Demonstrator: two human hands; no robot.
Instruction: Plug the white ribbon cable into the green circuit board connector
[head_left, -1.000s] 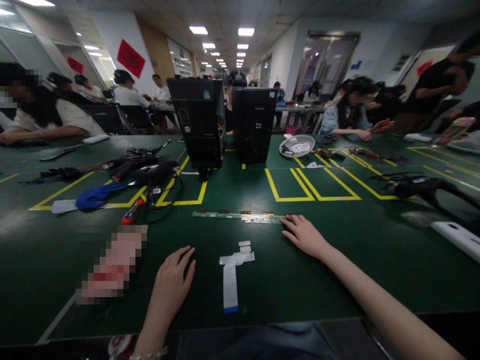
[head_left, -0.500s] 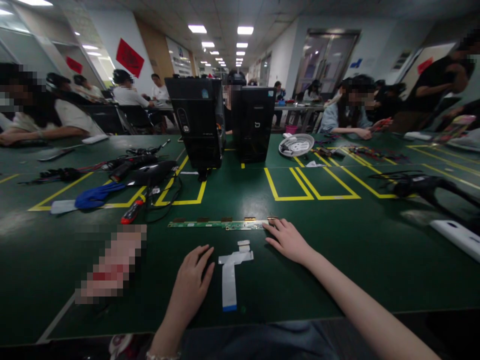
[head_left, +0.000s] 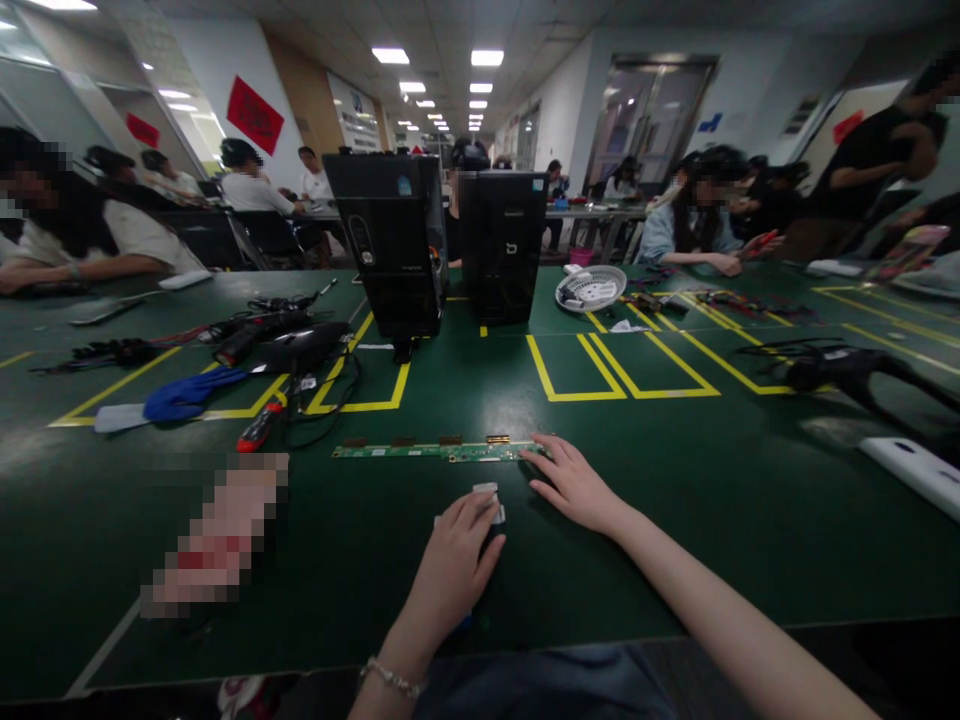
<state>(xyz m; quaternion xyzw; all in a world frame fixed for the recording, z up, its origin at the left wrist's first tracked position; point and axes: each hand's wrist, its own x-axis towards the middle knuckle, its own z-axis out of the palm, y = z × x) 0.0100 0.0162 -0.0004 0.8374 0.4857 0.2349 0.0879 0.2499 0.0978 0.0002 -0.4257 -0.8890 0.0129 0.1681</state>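
A long, narrow green circuit board (head_left: 420, 451) lies across the table in front of me, with brown and gold tabs along its far edge. My right hand (head_left: 574, 482) rests at the board's right end, fingers apart and fingertips on it. Nearer to me, my left hand (head_left: 459, 550) lies over a white flat ribbon cable (head_left: 486, 489), its fingers stretched forward and the fingertips on the cable's upper part. Most of the cable is hidden under that hand; a bit of its blue end shows beside the wrist.
Two black computer towers (head_left: 502, 250) stand beyond the board. At left lie a red-and-black screwdriver (head_left: 260, 427), a blue glove (head_left: 187, 396) and cables. A white basket (head_left: 591, 289) sits farther back; a white device (head_left: 911, 475) lies at right. Other people sit around.
My left hand has moved right, from beside the ribbon cable to over it, covering most of it. My right hand stays at the board's right end.
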